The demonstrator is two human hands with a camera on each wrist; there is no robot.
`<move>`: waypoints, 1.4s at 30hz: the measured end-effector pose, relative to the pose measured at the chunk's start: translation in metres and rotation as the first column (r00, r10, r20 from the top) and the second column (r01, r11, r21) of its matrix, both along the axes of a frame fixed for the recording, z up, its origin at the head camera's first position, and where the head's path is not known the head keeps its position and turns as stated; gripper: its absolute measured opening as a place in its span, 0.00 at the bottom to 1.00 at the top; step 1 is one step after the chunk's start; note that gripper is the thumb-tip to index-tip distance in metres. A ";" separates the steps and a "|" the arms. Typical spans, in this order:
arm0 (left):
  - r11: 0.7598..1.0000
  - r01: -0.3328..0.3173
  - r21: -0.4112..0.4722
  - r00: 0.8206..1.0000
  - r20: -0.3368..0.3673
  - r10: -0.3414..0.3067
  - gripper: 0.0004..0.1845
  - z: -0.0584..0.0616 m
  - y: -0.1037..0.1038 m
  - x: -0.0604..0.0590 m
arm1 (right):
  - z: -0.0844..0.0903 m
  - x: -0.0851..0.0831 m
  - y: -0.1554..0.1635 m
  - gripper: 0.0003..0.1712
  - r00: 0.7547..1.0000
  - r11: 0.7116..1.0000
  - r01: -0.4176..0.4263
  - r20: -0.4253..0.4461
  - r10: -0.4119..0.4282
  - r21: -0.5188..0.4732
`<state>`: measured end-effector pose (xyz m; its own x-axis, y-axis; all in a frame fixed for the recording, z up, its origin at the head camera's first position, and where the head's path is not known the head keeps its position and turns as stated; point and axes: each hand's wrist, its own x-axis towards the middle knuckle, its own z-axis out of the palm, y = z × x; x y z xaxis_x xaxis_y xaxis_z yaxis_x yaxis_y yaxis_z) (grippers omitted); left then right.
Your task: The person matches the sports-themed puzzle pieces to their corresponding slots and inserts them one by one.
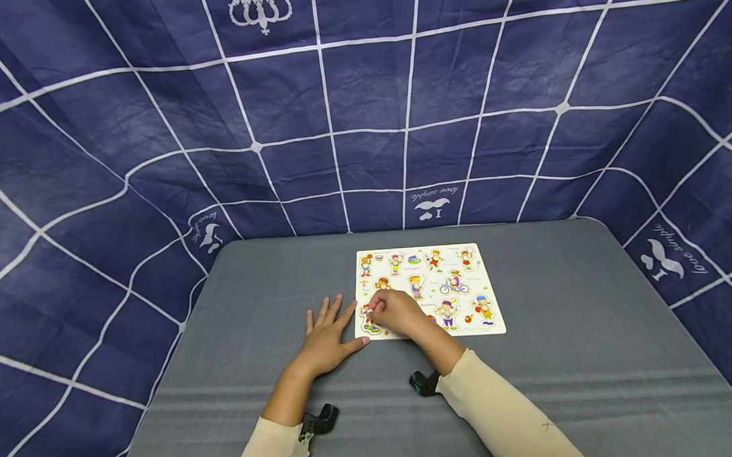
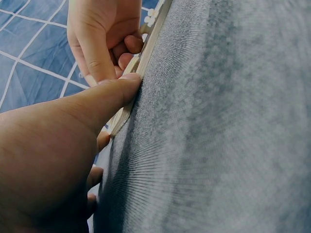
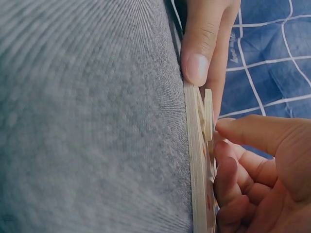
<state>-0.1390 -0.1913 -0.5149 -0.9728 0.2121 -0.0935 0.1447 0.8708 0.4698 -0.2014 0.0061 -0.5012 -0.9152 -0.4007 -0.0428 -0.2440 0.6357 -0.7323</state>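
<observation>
A white wooden puzzle board (image 1: 483, 286) with colourful pictures of children playing sports lies flat on the grey table. At its near left corner, my right hand (image 1: 399, 313) pinches a puzzle piece (image 1: 371, 327) showing a child, partly covered by the fingers. Seen edge-on in the right wrist view, this piece (image 3: 209, 114) stands slightly raised over the board, against the thumb. My left hand (image 1: 324, 341) lies spread with straight fingers beside the board's left edge. Its thumb (image 2: 124, 83) presses on the board's near left corner.
Other pieces sit in the board, among them a cyclist (image 1: 455, 284) and a batter (image 1: 447, 313). A grey cloth covers the table (image 1: 562, 302). Dark blue curtains (image 1: 367, 94) with white lines hang behind it and at both sides.
</observation>
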 end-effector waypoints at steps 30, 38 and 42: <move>1.000 0.003 0.020 1.000 -0.004 -0.003 0.44 -0.001 -0.009 0.006 | -0.004 0.003 -0.006 0.05 1.000 0.999 -0.022 0.020 0.021 0.033; 0.999 0.003 0.032 1.000 -0.003 -0.003 0.45 -0.003 -0.009 0.005 | -0.003 0.003 -0.004 0.02 0.999 0.999 -0.004 0.031 0.005 -0.039; 0.997 -0.025 0.069 1.000 0.004 0.025 0.47 -0.004 -0.009 0.006 | -0.002 0.001 -0.002 0.04 0.999 0.995 0.023 0.050 -0.018 -0.095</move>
<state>-0.1335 -0.2000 -0.5187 -0.9776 0.1936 -0.0828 0.1214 0.8397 0.5293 -0.2001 0.0043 -0.5037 -0.9210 -0.3863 -0.0509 -0.1937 0.5672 -0.8005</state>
